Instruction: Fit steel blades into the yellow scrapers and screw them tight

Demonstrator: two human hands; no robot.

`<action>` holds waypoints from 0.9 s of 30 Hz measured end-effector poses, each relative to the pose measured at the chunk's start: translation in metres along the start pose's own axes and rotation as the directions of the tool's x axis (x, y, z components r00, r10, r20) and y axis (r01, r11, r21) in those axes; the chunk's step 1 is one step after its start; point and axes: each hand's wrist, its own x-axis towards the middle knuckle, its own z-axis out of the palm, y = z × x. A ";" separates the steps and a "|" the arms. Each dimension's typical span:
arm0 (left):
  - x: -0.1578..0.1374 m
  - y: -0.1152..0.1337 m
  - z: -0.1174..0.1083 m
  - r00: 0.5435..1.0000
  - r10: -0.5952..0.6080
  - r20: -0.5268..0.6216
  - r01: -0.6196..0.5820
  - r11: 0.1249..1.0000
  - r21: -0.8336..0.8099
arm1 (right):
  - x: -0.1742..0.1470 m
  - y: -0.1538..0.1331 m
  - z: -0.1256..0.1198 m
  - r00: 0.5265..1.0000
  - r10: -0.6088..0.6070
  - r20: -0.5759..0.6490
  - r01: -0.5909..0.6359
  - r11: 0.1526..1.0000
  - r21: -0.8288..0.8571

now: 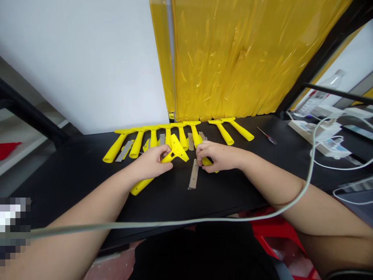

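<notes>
My left hand is closed around the neck of a yellow scraper handle. Its flat, notched head points up and right, and its round grip end sticks out below my wrist. My right hand is closed just to the right, fingers pinched together and pointing down at the tabletop. A yellow piece shows partly under those fingers; what the fingertips hold is hidden. Beside them a flat, greyish scraper blade with small holes lies on the black table.
A row of yellow scraper handles lines the back edge, with blades between them. Two more handles lie right, near a screwdriver. White power strips and a bottle stand farther right. A cable crosses in front.
</notes>
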 end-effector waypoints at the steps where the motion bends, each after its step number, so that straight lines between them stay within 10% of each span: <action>1: 0.000 0.000 0.000 1.000 0.000 -0.001 0.000 1.000 0.002 | 0.000 0.000 0.000 1.000 -0.009 -0.008 0.009 1.000 -0.002; 20: 0.000 0.005 -0.003 0.998 -0.004 -0.058 0.006 1.000 0.030 | 0.009 -0.026 0.012 0.986 -0.167 0.015 0.167 0.971 -0.172; 27: 0.000 0.007 -0.003 0.999 0.007 -0.051 -0.007 1.000 -0.006 | 0.005 -0.020 0.002 0.954 -0.226 -0.195 0.213 0.973 -0.088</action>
